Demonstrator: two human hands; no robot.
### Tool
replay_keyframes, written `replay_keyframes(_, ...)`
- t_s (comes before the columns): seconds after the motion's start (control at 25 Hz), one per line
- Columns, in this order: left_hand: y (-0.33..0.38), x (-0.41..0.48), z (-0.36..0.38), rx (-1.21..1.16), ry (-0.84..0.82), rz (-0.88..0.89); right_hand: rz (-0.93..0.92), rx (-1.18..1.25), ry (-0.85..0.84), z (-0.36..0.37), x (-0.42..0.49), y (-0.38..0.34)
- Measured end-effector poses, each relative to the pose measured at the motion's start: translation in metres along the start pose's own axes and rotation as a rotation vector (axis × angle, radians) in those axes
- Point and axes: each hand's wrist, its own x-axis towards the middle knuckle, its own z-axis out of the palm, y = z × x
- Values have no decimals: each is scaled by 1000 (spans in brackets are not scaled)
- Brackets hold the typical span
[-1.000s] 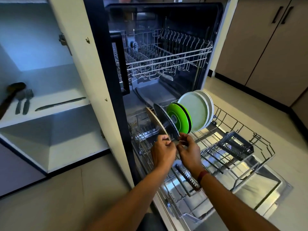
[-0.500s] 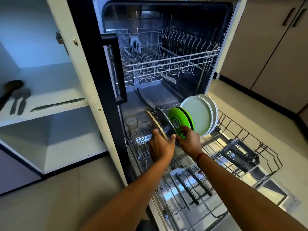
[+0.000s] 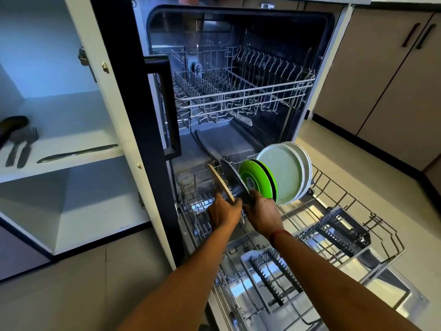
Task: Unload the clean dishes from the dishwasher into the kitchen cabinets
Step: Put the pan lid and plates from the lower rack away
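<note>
Your left hand (image 3: 224, 210) is curled onto the lower rim of the thin tan speckled round plate (image 3: 220, 181). Your right hand (image 3: 262, 213) pinches the lower rim of the dark grey round plate (image 3: 235, 180) just beside it. Both plates stand on edge in the wire lower rack (image 3: 346, 199) of the dishwasher, not yet lifted clear. How far your fingers wrap behind each rim is hidden, so treat both holds as shallow.

Just beyond your right thumb stand two bright green round plates (image 3: 255, 180), and past them the pale white dinner plates (image 3: 286, 173), all leaning the same way. Well off to the left of your left hand, the open white cabinet shelf (image 3: 83, 137) holds a table knife (image 3: 76, 152), two forks (image 3: 21, 149) and a dark spoon (image 3: 12, 125).

Here is what could go wrong:
- **Plates knocking:** the two plates you hold sit close together, so lifting them at different angles could bang their faces together.
- **Tipping the neighbours:** draw the dark plate to the right and its rim may push the green ones into the pale stack.
- **Swinging over:** a low-edge hold leaves most of each plate above your fingers, so either could tip as it leaves the tines, more so if it is wet.
- **Clipping the door:** carrying the tan plate left, you must clear the dark open cabinet door (image 3: 124, 91) on the far side of your left wrist. Clip it and the plate may slip.
</note>
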Motion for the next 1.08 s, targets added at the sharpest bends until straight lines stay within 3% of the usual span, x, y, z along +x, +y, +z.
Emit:
replay_keyframes(0.12, 0, 6, 0, 108, -59, 71, 44, -81, -50, -2, 9, -4)
replay_keyframes(0.36, 8, 4, 2, 98, -71, 16, 39, -74, -113, 2, 27, -9)
replay_keyframes(0.84, 2, -33, -15, 111, -28, 117, 84, 62, 68, -8, -15, 13)
replay_keyframes(1.08, -5, -52, -30, -17, -24, 124, 123, 181, 179, -24, -67, 3)
